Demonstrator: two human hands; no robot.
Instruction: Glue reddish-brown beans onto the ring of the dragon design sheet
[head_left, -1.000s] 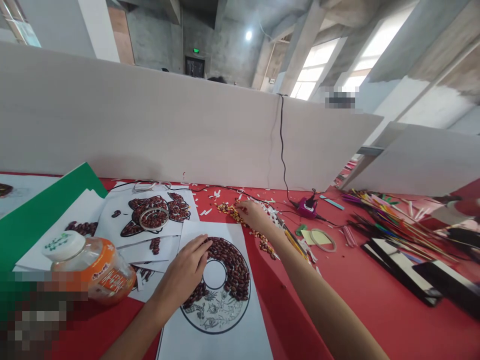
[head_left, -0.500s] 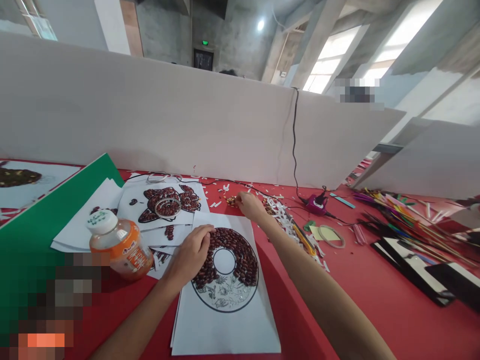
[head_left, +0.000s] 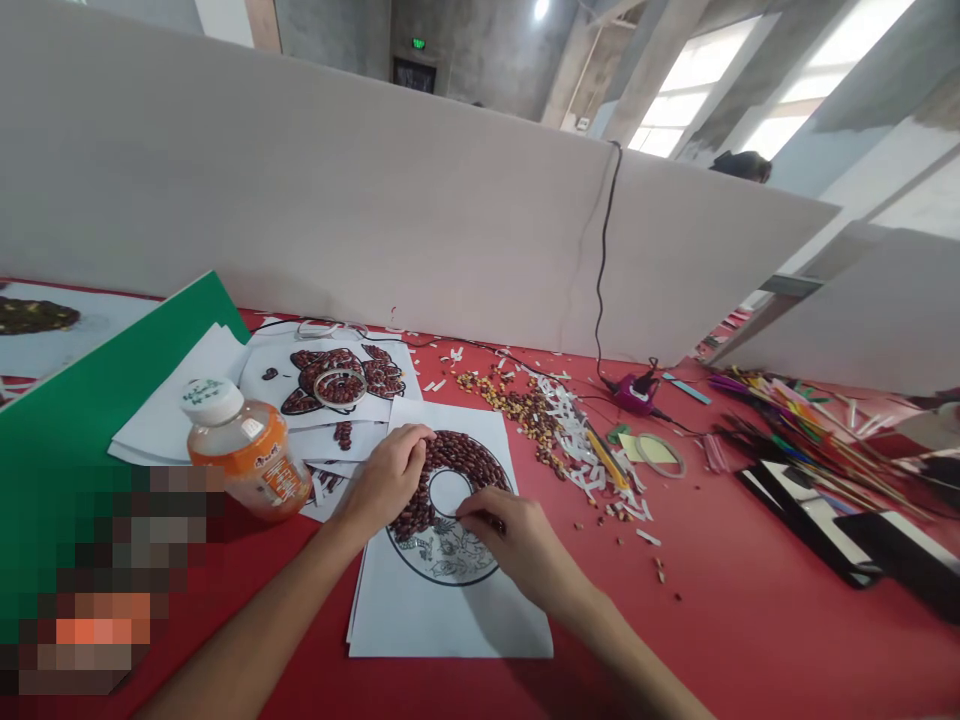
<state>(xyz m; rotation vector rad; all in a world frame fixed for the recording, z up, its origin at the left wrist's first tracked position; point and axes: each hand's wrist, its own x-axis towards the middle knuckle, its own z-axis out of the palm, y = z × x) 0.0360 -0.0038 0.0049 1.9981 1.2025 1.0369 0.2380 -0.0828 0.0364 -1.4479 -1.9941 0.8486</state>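
A white sheet [head_left: 442, 620] printed with a ring pattern lies on the red table [head_left: 750, 620]. Dark red beans [head_left: 472, 462] cover the upper part of the ring. My left hand [head_left: 386, 482] rests on the ring's left side, fingers curled and pressed on the beans. My right hand [head_left: 517, 545] is over the ring's lower right, fingers pinched together at the bean edge; what they pinch is too small to name. A loose pile of yellow and brown kernels [head_left: 517, 405] lies beyond the sheet.
An orange drink bottle [head_left: 244, 448] with a white cap stands at the left. Other bean pictures [head_left: 337, 375] and a green sheet [head_left: 97, 400] lie behind it. Paper scraps, tape rolls [head_left: 660, 455], a pink glue gun [head_left: 636, 392] and coloured sticks [head_left: 795, 420] lie at the right. A grey partition [head_left: 375, 210] closes off the back.
My right hand has come back from the kernel pile to the lower right of the bean ring. The view tilted down and left hand stayed on the ring.
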